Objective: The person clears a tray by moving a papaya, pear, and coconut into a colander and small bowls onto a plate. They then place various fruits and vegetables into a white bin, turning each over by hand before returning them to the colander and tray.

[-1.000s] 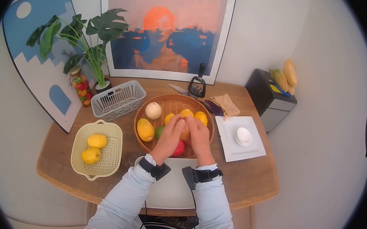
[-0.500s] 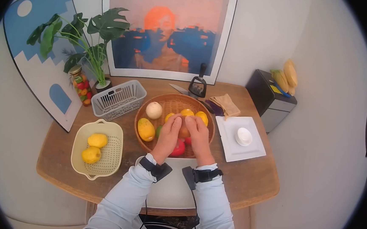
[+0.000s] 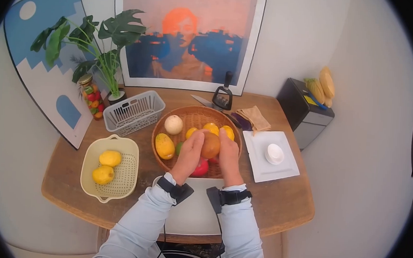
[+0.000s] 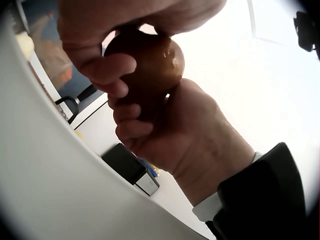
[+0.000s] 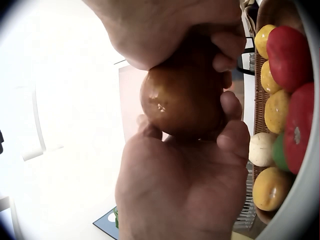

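Note:
A round orange-brown fruit with shiny skin is held between both hands above the wicker basket. My left hand grips it from the left, its fingertips curled round the underside in the left wrist view. From the other side my right hand holds it, fingers bent against the fruit in the right wrist view. In the basket below lie a pale round fruit, a yellow mango-like fruit, several smaller yellow fruits, a green one and red tomato-like ones.
A cream colander with two yellow fruits stands left, near a grey basket. On the right, a white square plate bears a small white bowl. Behind lie a knife and a grater. A white tray is in front.
The hands were close together over the fruit; now the right hand has shifted a little right and the fruit shows fully between them. The rest has stayed put.

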Motion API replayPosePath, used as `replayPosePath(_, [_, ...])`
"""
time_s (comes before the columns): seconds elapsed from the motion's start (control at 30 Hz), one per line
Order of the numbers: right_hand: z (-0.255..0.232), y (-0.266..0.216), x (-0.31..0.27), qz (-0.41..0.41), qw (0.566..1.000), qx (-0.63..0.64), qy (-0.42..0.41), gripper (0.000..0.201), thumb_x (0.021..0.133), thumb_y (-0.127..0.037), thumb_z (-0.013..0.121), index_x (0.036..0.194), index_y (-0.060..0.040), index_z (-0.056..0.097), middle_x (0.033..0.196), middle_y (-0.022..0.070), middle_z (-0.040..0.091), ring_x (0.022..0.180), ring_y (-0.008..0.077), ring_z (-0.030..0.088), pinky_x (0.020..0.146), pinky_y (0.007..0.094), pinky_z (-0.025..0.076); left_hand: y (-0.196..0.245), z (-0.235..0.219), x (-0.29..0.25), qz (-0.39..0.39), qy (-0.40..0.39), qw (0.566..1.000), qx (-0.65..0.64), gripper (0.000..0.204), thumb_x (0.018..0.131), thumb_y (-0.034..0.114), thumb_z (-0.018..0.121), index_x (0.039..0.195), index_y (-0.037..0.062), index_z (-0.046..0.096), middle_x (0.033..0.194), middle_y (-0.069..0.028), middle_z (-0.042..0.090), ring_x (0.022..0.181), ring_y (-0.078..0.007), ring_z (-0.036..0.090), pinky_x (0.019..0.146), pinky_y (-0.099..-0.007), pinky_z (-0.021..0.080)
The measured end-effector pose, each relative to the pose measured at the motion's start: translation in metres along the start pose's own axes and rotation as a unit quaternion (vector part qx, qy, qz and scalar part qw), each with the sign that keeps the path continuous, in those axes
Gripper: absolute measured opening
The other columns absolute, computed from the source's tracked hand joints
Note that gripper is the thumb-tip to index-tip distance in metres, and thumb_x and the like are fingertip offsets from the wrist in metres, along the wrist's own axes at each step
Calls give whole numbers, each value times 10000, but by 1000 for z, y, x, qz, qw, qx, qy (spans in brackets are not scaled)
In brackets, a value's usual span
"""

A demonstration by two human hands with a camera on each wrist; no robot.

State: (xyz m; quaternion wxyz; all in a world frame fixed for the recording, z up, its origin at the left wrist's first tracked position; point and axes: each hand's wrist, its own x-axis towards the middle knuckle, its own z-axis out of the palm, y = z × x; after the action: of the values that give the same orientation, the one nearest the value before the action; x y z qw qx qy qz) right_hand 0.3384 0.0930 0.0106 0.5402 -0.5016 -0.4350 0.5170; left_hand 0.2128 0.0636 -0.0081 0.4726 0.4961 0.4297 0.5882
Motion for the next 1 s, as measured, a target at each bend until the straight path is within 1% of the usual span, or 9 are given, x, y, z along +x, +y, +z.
replayPosePath(0.1, [-2,24,13,-266,956,-123,-7,459,1008,-407,561,911,19,700,755,82,656,632,122,589,534,255,469,-6,1,3,27,14,999,8,399,1037,365,500,1285,53,524,1068,-71,590,836,-129,572,699,-242,447])
replayPosePath(0.2, [0,21,9,-269,957,-104,-20,427,991,-394,601,887,9,693,746,72,645,631,117,577,530,255,456,2,2,0,81,4,997,4,424,1006,324,565,1317,50,474,1224,-101,523,1100,-182,539,939,-293,441])
replayPosePath(0.33, [-4,2,1,-84,992,-62,-68,425,970,-392,636,907,26,683,755,62,642,690,147,581,643,303,482,-1,-6,6,161,-80,981,77,426,1000,249,552,1367,70,429,1282,-84,493,1241,-177,449,1083,-307,342])
replayPosePath(0.43, [-5,18,11,-173,982,-46,-58,436,956,-401,652,932,33,678,764,67,643,682,158,592,643,304,492,-2,4,4,167,-14,984,59,413,1014,277,534,1359,71,441,1290,-81,498,1213,-177,482,1054,-299,375])
replayPosePath(0.53, [-2,30,17,-297,950,-88,-39,450,948,-416,658,948,34,675,772,72,644,655,157,597,593,284,488,6,6,1,-8,52,997,-50,433,1004,310,541,1354,70,453,1247,-114,522,1090,-183,550,893,-270,476])
replayPosePath(0.6, [0,33,19,-367,920,-138,-27,457,945,-422,658,954,34,674,776,73,644,641,157,598,564,276,478,7,-2,3,-86,29,994,-55,408,1037,311,482,1364,68,457,1306,-106,498,1172,-186,513,985,-287,437])
replayPosePath(0.63, [0,30,16,-301,944,-132,-36,456,947,-422,655,951,34,674,773,77,644,643,160,601,567,277,479,7,-6,5,-124,18,990,-58,399,1054,311,453,1369,67,459,1336,-102,486,1213,-188,494,1030,-296,418])
replayPosePath(0.8, [-8,1,4,8,993,-101,-61,465,950,-422,650,930,41,679,743,101,642,660,182,616,581,293,487,-9,-3,10,144,-41,985,86,412,1063,315,425,1386,61,455,1289,-107,519,1135,-166,539,888,-254,488])
replayPosePath(1.0, [-4,33,16,-297,944,-144,-16,499,964,-478,614,934,10,716,704,69,617,588,129,587,521,242,455,2,-2,4,-33,20,998,-45,421,1035,237,491,1408,42,464,1348,-139,527,1241,-218,507,1042,-299,399])
